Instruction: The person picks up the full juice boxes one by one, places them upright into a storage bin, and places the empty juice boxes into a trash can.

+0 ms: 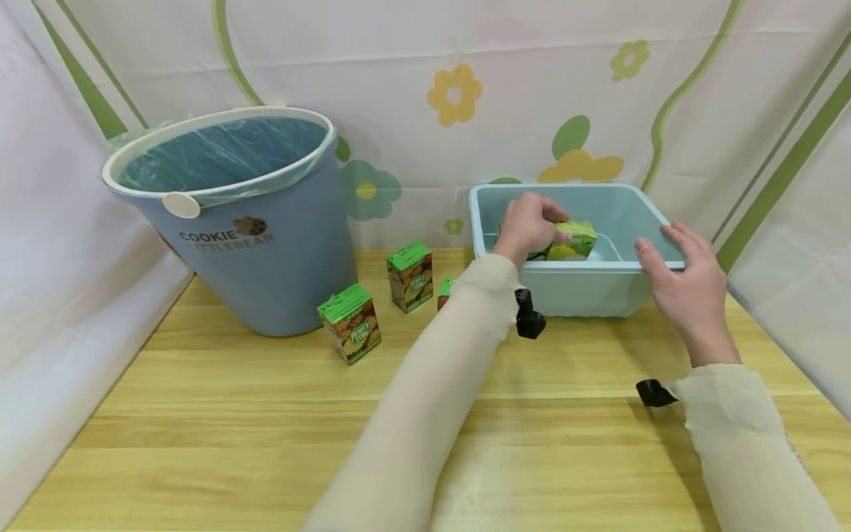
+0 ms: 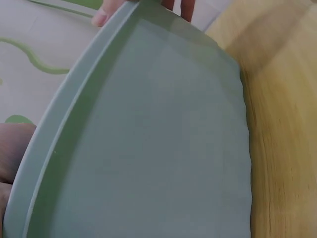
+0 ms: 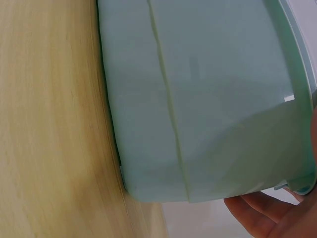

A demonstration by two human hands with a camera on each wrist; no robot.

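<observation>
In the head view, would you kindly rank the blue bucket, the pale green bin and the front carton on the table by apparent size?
1. Blue bucket, clearly largest.
2. Pale green bin.
3. Front carton, by far the smallest, though it sits nearest the camera.

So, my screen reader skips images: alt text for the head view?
A left hand holds a green carton inside a pale blue bin; the right hand rests on its rim.
</observation>
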